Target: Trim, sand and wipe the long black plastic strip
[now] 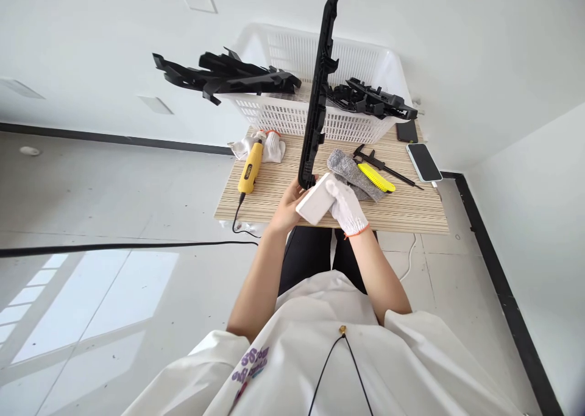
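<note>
Above the near table edge, we grip the long black plastic trim part (320,87) upright in our bare left hand (287,208), while our gloved right hand (346,206) presses a white block (315,199) to its lower end; rubbing along it likely comes next.

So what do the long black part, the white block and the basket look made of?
Long black part: probably moulded plastic, matt, with ribs and clips along its edge. White block under the gloved right hand: smooth, matt; foam or plastic, I cannot tell which. Basket: white plastic, with lattice walls.

A small workshop — a bare white room with a tool-strewn bench (283,190) and a basket (292,114) of black plastic parts (228,75).
</note>
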`<state>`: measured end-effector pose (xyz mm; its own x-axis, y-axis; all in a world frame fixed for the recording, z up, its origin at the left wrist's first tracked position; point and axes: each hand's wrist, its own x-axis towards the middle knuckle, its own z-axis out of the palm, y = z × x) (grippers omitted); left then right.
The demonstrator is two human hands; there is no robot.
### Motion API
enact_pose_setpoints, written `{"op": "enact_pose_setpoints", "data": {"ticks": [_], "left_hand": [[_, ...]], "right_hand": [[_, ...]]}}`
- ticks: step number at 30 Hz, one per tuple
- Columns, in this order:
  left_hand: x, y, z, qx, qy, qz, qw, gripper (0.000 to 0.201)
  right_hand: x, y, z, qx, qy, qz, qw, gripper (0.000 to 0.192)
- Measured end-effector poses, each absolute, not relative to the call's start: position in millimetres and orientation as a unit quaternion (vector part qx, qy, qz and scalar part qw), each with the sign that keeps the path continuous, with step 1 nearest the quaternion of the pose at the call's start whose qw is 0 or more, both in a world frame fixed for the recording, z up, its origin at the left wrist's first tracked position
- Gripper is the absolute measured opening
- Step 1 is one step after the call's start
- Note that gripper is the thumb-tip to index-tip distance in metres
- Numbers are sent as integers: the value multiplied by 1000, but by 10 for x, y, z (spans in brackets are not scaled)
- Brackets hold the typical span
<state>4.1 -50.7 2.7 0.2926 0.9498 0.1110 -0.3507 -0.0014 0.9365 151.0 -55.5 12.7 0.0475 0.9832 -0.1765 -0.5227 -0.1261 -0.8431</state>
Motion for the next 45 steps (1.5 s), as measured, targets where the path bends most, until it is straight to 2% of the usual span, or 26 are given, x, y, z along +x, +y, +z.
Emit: {"op": "enact_pose_setpoints", "data": {"ticks": [4,18,26,34,38,42,45], "left_hand": [[41,-517,46,494,293,509,641,50],[35,-505,129,504,294,500,640,42],[23,-496,113,410,336,492,690,47],[-42,-474,57,384,348,488,702,38],[-33,-476,88,383,337,484,711,42],[-20,-462,107,373,337,489,713,43],[-30,-448,97,377,334,491,710,44]], "right_hand": [[1473,-543,139,-419,-319,597,605,35],[1526,-618,179,-404,-363,612,575,37],[1544,-638,237,-422,-388,596,562,38],[1495,-602,269,-454,-390,564,569,36],[1500,-564,319,-446,-439,573,529,33],[1533,-529,322,-475,-481,512,530,28],[1549,-503,305,-476,-546,480,496,27]]}}
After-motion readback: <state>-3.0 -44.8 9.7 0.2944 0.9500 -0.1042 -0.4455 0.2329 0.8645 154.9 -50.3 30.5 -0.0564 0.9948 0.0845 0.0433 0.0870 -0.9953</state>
